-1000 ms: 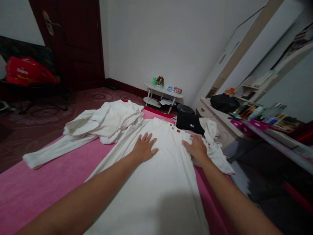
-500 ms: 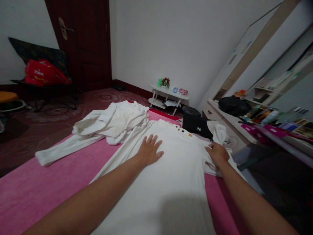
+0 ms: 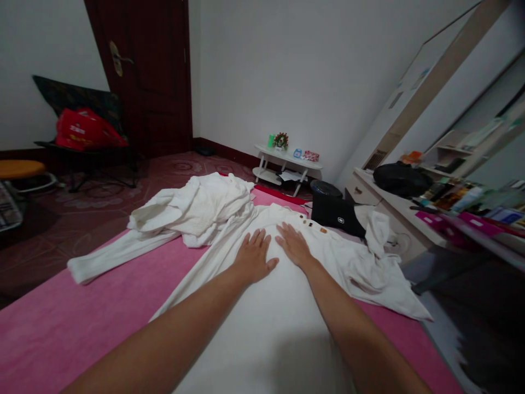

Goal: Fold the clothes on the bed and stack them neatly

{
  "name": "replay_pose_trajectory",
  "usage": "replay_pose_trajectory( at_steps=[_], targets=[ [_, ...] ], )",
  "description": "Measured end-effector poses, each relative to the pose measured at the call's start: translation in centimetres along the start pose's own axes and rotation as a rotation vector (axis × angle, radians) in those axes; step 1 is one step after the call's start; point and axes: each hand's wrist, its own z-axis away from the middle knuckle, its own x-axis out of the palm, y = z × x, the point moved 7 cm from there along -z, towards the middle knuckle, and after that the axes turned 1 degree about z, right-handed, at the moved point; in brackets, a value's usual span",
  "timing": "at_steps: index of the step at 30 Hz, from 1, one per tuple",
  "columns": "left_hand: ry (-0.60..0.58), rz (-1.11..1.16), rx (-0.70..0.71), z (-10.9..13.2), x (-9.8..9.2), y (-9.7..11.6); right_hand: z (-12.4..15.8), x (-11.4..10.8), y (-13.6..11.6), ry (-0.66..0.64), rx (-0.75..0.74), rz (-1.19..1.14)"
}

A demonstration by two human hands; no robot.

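A white long-sleeved top [image 3: 262,323] lies spread over the pink bedding, a row of small dark buttons near its neckline at the far end. My left hand [image 3: 255,256] rests flat on its chest, fingers spread. Just to the right, my right hand [image 3: 294,245] also lies flat on the fabric with its fingers stretched out, holding nothing. The right sleeve [image 3: 373,273] is rumpled and reaches out toward the bed's right edge. Left of the top sits a bunched white garment [image 3: 200,205], one sleeve trailing over the bedding.
Pink bedding [image 3: 123,295] lies under the clothes. Beyond its far end are a black item with a small white logo [image 3: 337,213] and a low white table [image 3: 289,158]. A cluttered dresser [image 3: 389,202] stands right; a chair with a red bag [image 3: 88,130] is at back left.
My right hand has let go of the right sleeve and moved left onto the chest of the top, flattening out. My left hand stays in place. The sleeve now lies loose.
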Motion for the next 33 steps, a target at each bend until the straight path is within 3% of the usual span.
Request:
replay_pose_trajectory(
  at_steps=[3,5,7,11,16,21,26,29,33],
  targets=[
    [0.0,0.012,-0.009,0.0,0.0,-0.2,-1.6,-0.5,3.3,0.035,0.311,0.1],
    [0.018,0.029,-0.021,0.1,-0.1,-0.2,-2.2,-0.5,3.1,0.055,0.372,0.109],
    [0.054,0.052,-0.03,0.0,-0.2,-0.3,-2.3,-0.1,1.5,0.073,0.337,0.114],
    [0.115,0.092,-0.067,-1.8,-0.4,-1.2,-1.7,0.9,-2.1,0.088,0.079,0.111],
    [0.082,0.083,-0.071,-6.8,0.2,-4.1,-2.4,1.2,-0.9,0.045,0.031,0.09],
    [0.08,0.051,-0.134,-10.4,1.6,-6.3,-4.3,1.3,2.5,0.009,0.123,0.091],
    [0.098,0.018,-0.249,-11.0,2.7,-6.5,-5.3,1.2,5.3,0.05,0.297,0.139],
    [0.053,0.007,-0.201,-10.6,2.9,-6.1,-5.3,1.5,5.3,0.048,0.352,0.14],
    [-0.073,0.013,-0.034,-9.4,2.9,-5.3,-4.2,1.6,4.8,0.047,0.377,0.138]
  ],
)
